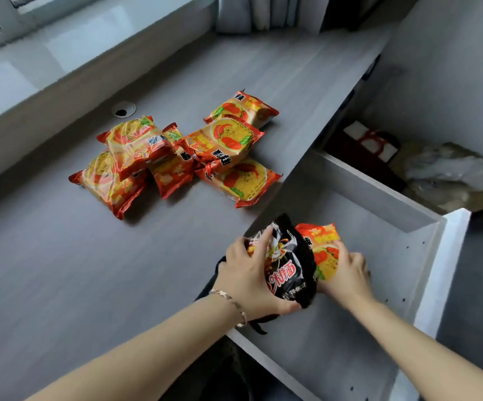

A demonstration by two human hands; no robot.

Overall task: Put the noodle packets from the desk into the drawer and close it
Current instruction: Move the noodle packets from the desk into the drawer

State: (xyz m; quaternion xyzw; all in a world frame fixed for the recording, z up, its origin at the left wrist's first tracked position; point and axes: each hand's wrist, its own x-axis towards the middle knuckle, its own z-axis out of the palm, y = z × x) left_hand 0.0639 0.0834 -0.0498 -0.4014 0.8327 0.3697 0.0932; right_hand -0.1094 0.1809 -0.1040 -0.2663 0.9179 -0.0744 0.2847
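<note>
Several orange noodle packets (176, 157) lie in a loose heap on the grey desk (61, 270), some overlapping. To the right, the grey drawer (379, 206) stands pulled open. Over its left side my left hand (252, 276) grips a black noodle packet (289, 270). Right beside it, my right hand (347, 276) holds an orange noodle packet (325, 250) inside the drawer. The two packets touch each other. The drawer floor around them is bare.
A round cable hole (123, 109) sits in the desk behind the heap. A window sill (75, 47) runs along the back. Beyond the drawer, a shelf space holds a dark bag with red handles (370, 143) and a crumpled pale bag (448, 175).
</note>
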